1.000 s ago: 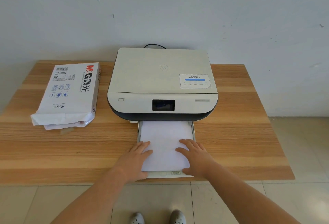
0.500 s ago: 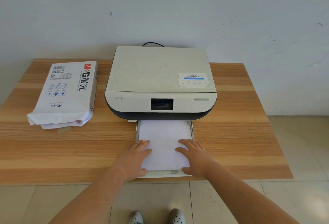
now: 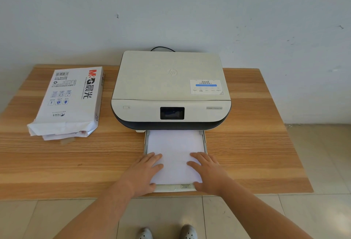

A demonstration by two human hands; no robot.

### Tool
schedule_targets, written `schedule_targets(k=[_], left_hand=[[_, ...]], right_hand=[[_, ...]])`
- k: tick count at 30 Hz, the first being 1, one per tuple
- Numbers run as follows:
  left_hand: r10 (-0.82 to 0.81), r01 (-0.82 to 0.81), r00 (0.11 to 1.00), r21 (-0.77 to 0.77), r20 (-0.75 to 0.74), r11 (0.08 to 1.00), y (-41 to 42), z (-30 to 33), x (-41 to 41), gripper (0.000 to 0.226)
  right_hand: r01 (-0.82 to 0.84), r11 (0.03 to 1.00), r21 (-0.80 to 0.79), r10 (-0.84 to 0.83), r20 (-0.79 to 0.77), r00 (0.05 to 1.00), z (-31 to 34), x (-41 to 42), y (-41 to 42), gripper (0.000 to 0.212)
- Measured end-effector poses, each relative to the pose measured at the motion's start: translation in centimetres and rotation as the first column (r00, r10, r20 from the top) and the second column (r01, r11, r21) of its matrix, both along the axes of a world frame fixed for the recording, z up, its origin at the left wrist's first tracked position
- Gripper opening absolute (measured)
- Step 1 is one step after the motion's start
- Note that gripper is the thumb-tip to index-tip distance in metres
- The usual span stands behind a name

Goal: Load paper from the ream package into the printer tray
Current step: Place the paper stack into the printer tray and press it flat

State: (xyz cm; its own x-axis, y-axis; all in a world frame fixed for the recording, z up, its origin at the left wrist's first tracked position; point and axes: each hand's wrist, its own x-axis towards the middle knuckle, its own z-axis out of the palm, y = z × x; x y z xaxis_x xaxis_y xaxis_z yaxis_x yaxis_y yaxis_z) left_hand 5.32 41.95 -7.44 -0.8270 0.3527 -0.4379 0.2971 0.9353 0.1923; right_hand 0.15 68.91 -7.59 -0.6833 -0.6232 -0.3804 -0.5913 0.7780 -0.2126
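A cream printer (image 3: 171, 84) with a dark base stands mid-table, its paper tray (image 3: 173, 188) pulled out toward me. A stack of white paper (image 3: 175, 149) lies flat in the tray. My left hand (image 3: 144, 172) rests palm-down on the paper's near left corner, fingers spread. On the near right corner lies my right hand (image 3: 206, 171), flat as well. The opened white ream package (image 3: 70, 102) lies at the table's left, its torn end facing me with sheets showing.
The wooden table (image 3: 247, 153) stands against a pale wall; its front edge runs just under the tray's end. A black cable (image 3: 163, 48) loops behind the printer. Tiled floor and my shoes (image 3: 167, 232) show below.
Both hands stay flat on the paper in the same places. Only the view has shifted slightly; nothing else moved.
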Motion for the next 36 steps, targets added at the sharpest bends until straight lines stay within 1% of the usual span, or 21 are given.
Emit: schedule_targets(k=[7, 14, 18, 21, 29, 36], left_hand=[[-0.042, 0.042, 0.999, -0.04, -0.018, 0.998, 0.7, 0.0, -0.5, 0.067], [-0.01, 0.01, 1.0, -0.003, 0.015, 1.0, 0.8, 0.1, -0.7, 0.063], [0.014, -0.014, 1.0, 0.014, 0.009, 1.0, 0.7, 0.3, -0.5, 0.066], [0.022, -0.022, 1.0, -0.011, 0.007, 1.0, 0.6, 0.5, -0.6, 0.069], [0.026, -0.026, 0.999, -0.008, 0.026, 1.0, 0.8, 0.7, -0.5, 0.067], [0.024, -0.023, 0.999, -0.02, 0.037, 1.0, 0.4, 0.6, -0.8, 0.072]], right_hand=[[-0.044, 0.999, 0.012, 0.045, -0.032, 0.999, 0.0, -0.3, -0.3, 0.069], [-0.024, 1.0, 0.011, 0.024, -0.018, 1.0, 0.3, -0.5, -0.3, 0.062], [-0.027, 1.0, -0.009, 0.027, -0.021, 0.999, 0.1, -0.6, 0.0, 0.066], [-0.024, 1.0, 0.021, 0.024, -0.028, 0.999, 0.0, -0.7, 0.3, 0.071], [0.001, 1.0, 0.003, -0.001, -0.02, 1.0, 0.1, -0.6, 0.1, 0.069], [-0.015, 1.0, 0.012, 0.015, -0.03, 0.999, 0.3, -1.1, 0.4, 0.076]])
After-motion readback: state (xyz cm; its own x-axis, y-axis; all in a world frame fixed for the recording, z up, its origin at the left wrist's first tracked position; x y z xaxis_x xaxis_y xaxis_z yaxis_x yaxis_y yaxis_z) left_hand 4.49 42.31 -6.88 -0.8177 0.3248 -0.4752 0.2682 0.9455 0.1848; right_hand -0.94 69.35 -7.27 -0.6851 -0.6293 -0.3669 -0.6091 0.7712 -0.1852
